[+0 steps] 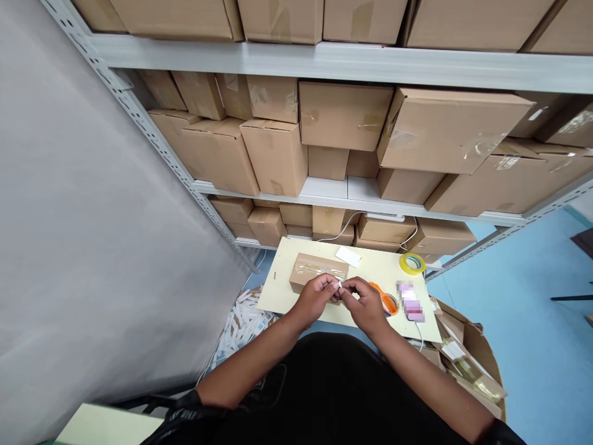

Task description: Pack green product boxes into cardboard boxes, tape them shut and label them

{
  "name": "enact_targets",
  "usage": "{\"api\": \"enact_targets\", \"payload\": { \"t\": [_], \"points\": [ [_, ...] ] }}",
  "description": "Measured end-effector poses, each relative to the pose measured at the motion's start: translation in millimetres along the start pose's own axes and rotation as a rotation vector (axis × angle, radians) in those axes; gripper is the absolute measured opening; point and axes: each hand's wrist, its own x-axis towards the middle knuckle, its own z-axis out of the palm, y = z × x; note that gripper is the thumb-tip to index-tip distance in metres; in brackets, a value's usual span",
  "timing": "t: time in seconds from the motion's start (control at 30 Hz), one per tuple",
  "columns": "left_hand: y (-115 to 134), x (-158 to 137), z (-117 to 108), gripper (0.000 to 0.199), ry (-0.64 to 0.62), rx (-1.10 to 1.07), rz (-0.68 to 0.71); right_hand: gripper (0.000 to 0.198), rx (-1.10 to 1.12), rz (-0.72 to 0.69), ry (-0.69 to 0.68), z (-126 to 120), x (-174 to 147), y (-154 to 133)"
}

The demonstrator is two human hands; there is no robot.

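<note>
My left hand [319, 293] and my right hand [364, 301] meet above the near right part of a taped cardboard box [301, 267]. Fingertips of both are pinched together on a small white piece [340, 284], too small to tell its kind. The box lies on a pale yellow table [278, 303], with clear tape along its top. Just right of my right hand is an orange tape dispenser [383, 296], partly hidden by that hand. Behind the box lies a white card or label [348, 256].
A yellow tape roll [412, 264] and a blurred-out pinkish item [410, 301] with a white cable lie on the table's right side. Shelves [324, 62] full of cardboard boxes rise behind. Paper scraps [243, 321] are heaped at left; a carton of cardboard waste [482, 352] stands at right.
</note>
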Motion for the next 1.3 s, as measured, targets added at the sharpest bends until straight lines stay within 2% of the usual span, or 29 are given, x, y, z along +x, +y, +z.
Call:
{"api": "enact_targets", "payload": {
  "t": [0.33, 0.5, 0.8, 1.03, 1.3],
  "points": [
    [-2, -1, -20, 0.035, -0.02, -0.091, -0.034, 0.015, 0.053, 0.115, 0.029, 28, -2, 2],
    [-2, 2, -35, 0.029, -0.031, -0.02, -0.015, 0.015, 0.118, 0.173, 0.023, 36, 1, -3],
    [-23, 6, -49, 0.014, -0.042, 0.23, 0.028, 0.021, 0.122, 0.307, 0.042, 48, 3, -1],
    [-33, 4, -65, 0.006, 0.038, 0.195, -0.086, 0.02, 0.275, 0.443, 0.194, 43, 9, 12],
    [-32, -14, -91, 0.009, 0.177, 0.162, -0.215, 0.018, 0.357, 0.464, 0.263, 33, 16, 32]
  ]
}}
